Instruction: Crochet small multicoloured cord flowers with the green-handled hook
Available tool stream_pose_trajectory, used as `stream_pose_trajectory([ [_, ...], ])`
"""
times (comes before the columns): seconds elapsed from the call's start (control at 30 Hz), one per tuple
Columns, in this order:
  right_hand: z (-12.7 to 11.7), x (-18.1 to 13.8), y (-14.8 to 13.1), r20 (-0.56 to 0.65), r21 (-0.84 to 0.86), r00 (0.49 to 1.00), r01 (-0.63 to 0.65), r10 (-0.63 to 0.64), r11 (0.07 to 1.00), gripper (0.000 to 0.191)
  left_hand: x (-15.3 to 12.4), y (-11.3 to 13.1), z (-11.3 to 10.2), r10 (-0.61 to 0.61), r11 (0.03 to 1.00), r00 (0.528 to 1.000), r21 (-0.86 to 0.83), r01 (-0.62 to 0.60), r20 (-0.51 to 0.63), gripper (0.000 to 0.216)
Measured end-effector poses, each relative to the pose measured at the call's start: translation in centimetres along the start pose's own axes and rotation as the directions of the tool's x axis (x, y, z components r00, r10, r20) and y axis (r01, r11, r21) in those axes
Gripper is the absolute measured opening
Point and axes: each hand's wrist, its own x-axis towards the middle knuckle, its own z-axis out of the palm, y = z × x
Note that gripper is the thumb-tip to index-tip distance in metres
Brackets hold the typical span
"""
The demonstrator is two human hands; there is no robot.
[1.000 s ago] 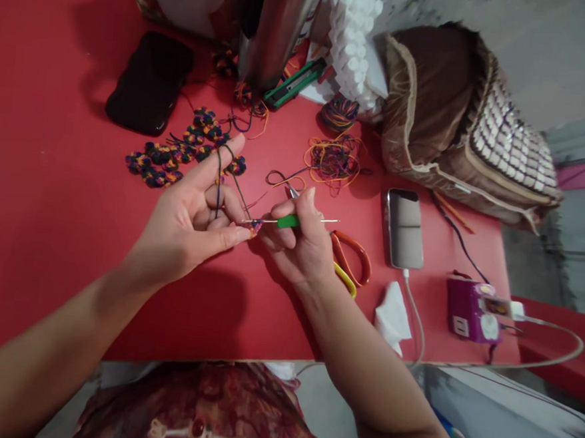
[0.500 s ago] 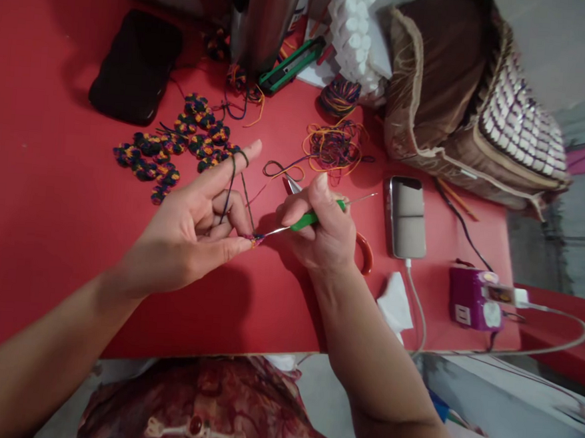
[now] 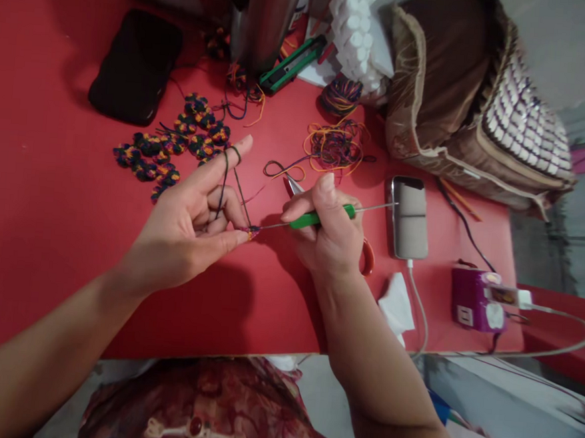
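Between thumb and fingers, my left hand (image 3: 192, 225) pinches a small multicoloured crochet piece (image 3: 253, 232). Dark yarn (image 3: 223, 184) loops over its raised index finger and runs down to the piece. My right hand (image 3: 329, 228) is closed round the green handle of a crochet hook (image 3: 317, 217), whose thin left end reaches the crochet piece; a metal end also sticks out to the right. Behind my right hand lie scissors (image 3: 369, 256), partly hidden, with an orange handle. Loose yarn (image 3: 334, 145) lies tangled beyond the hands, and crocheted flowers (image 3: 149, 157) sit in a string behind my left hand.
On the red table (image 3: 36, 228) are a black phone (image 3: 137, 65), a green cutter (image 3: 292, 64), a yarn ball (image 3: 340, 95) and a metal bottle (image 3: 266, 23). To the right are a charging phone (image 3: 409, 217), white tissue (image 3: 397, 303), a purple adapter (image 3: 474, 300) and a brown bag (image 3: 443, 76).
My right hand has shifted slightly right with the crochet hook, whose right end now overlaps the charging phone. My left hand has moved a little left and up, still pinching the piece.
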Motion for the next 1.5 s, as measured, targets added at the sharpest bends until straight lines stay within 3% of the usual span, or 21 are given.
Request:
stream_pose_trajectory([
  [0.37, 0.5, -0.3, 0.0, -0.108, -0.157, 0.990, 0.070, -0.087, 0.985, 0.062, 0.1, 0.1, 0.7, -0.018, 0.995, 0.990, 0.094, 0.031, -0.140, 0.081],
  [0.53, 1.1, -1.3, -0.1, -0.143, -0.327, 0.956, 0.200, -0.257, 0.924, 0.058, 0.2, 0.3, 1.3, -0.063, 0.993, 0.970, 0.084, 0.084, -0.233, 0.077],
  [0.63, 1.6, -2.1, -0.4, -0.075, -0.469, 0.916, 0.317, -0.395, 0.824, 0.052, 0.2, 0.6, 1.7, -0.139, 0.988, 0.943, 0.029, 0.155, -0.303, 0.079],
  [0.77, 1.6, -2.6, -0.2, 0.097, -0.550, 0.809, 0.529, -0.580, 0.647, 0.042, 0.5, 1.0, 1.4, -0.253, 0.965, 0.908, -0.155, 0.212, -0.334, 0.094],
  [0.87, 1.1, -2.2, 0.6, 0.276, -0.525, 0.725, 0.664, -0.631, 0.533, 0.031, 0.9, 1.1, 0.8, -0.371, 0.895, 0.884, -0.361, 0.260, -0.284, 0.114],
  [0.93, 0.8, -1.8, 1.1, 0.408, -0.511, 0.625, 0.760, -0.665, 0.401, 0.031, 1.0, 1.2, 0.6, -0.441, 0.833, 0.870, -0.460, 0.306, -0.220, 0.115],
  [1.03, 0.6, -1.5, 1.2, 0.572, -0.537, 0.457, 0.836, -0.681, 0.111, 0.033, 1.0, 1.3, 0.5, -0.482, 0.784, 0.862, -0.517, 0.345, -0.156, 0.105],
  [1.1, 0.9, -1.5, 1.1, 0.624, -0.569, 0.399, 0.821, -0.672, -0.041, 0.028, 1.0, 1.1, 0.7, -0.454, 0.795, 0.878, -0.514, 0.321, -0.154, 0.101],
  [1.17, 1.3, -1.5, 1.1, 0.628, -0.608, 0.389, 0.786, -0.674, -0.112, 0.022, 0.9, 0.7, 0.8, -0.365, 0.847, 0.909, -0.476, 0.234, -0.202, 0.097],
  [1.23, 1.7, -1.6, 1.1, 0.599, -0.643, 0.400, 0.757, -0.694, -0.119, 0.019, 1.0, 0.1, 0.8, -0.215, 0.923, 0.935, -0.371, 0.101, -0.282, 0.091],
  [1.33, 2.0, -1.7, 1.2, 0.572, -0.653, 0.407, 0.751, -0.712, -0.095, 0.018, 1.0, -0.7, 0.5, 0.000, 0.989, 0.967, -0.142, -0.038, -0.256, 0.087],
  [1.5, 1.8, -2.3, 0.8, 0.564, -0.629, 0.426, 0.776, -0.707, -0.034, 0.019, 0.9, -1.0, 0.4, 0.167, 0.986, 0.960, 0.039, -0.163, -0.226, 0.080],
])
